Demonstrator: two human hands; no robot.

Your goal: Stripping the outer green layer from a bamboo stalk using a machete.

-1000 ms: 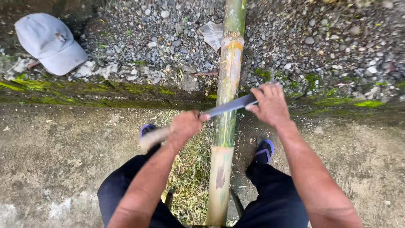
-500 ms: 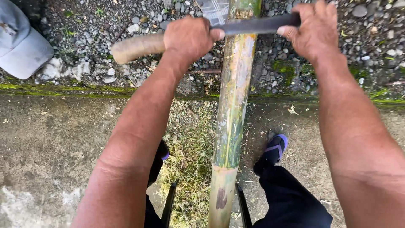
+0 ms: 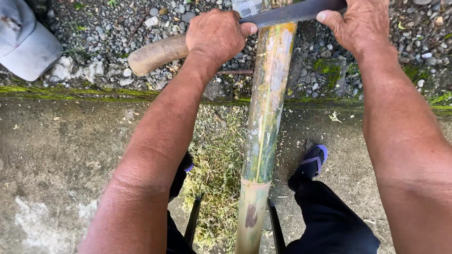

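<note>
A long bamboo pole (image 3: 264, 127), green and yellow with scraped patches, runs from between my legs up and away over the gravel. A large knife lies across it near the top edge, with a dark blade (image 3: 292, 12) and a pale wooden handle (image 3: 157, 53). My left hand (image 3: 216, 34) grips the handle. My right hand (image 3: 360, 23) holds the far end of the blade, fingers pinched on it. Both arms are stretched forward.
Green shavings (image 3: 216, 174) lie piled on the concrete left of the pole. A mossy edge (image 3: 84, 92) separates the concrete from the gravel. A light grey cap (image 3: 26, 40) lies at top left. My sandalled foot (image 3: 313, 160) and a dark frame (image 3: 275, 226) flank the pole.
Both hands have pushed the knife along the pole, away from my body, from near my knees out to over the gravel. The grip on handle and blade is unchanged.
</note>
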